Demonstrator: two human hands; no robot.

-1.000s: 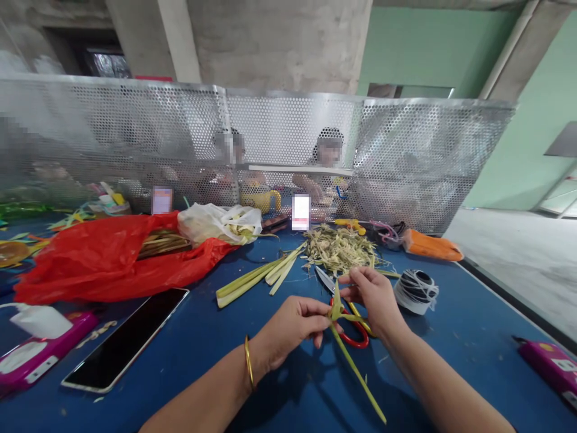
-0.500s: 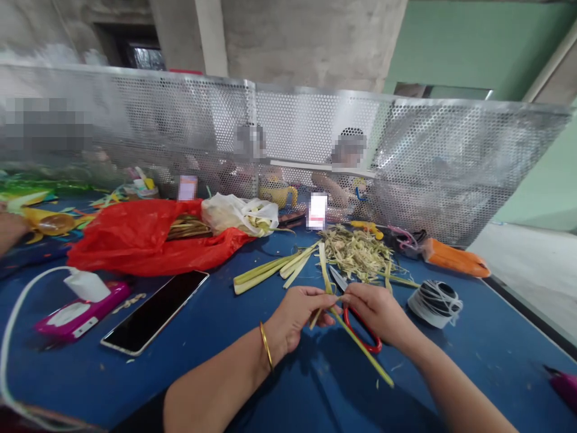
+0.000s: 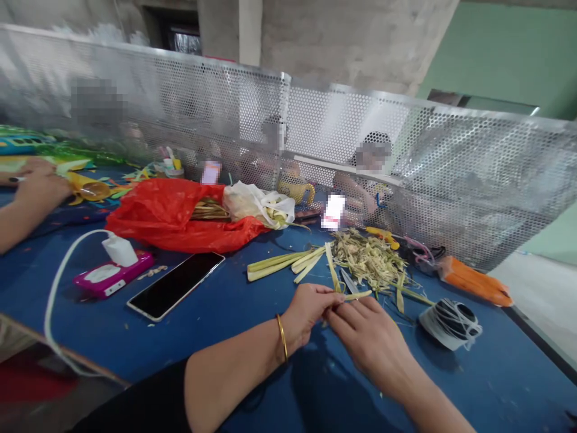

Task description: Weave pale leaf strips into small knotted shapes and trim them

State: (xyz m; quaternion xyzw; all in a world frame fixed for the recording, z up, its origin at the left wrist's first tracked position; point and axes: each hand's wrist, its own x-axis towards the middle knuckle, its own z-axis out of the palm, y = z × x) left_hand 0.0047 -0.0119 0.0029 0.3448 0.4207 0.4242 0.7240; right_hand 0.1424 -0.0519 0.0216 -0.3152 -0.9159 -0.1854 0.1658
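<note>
My left hand (image 3: 311, 310), a gold bangle at its wrist, pinches pale green plant strips (image 3: 333, 269) between thumb and fingers. Right up against it, my right hand (image 3: 367, 334) has its fingertips closed on the same strips; the exact grip is hidden by the fingers. One strip end points away from me, and another lies crosswise above my right knuckles. Partly covered by my right hand, a pair of scissors (image 3: 348, 280) shows only its blades. Just beyond are loose cut strips (image 3: 274, 264) and a heap of shredded plant scraps (image 3: 369, 258).
A spool of grey cord (image 3: 451, 325) and an orange packet (image 3: 475, 281) stand to the right. Leftward are a phone (image 3: 175, 287), a magenta power strip (image 3: 112, 273) and a red plastic bag (image 3: 148, 213). A perforated metal screen (image 3: 333, 126) runs behind. A co-worker's hand (image 3: 42, 186) is far left.
The long strip that hung down toward the lower right now lies crosswise, pointing right. My right hand has turned over the scissors, hiding their red handle. The view has swung left.
</note>
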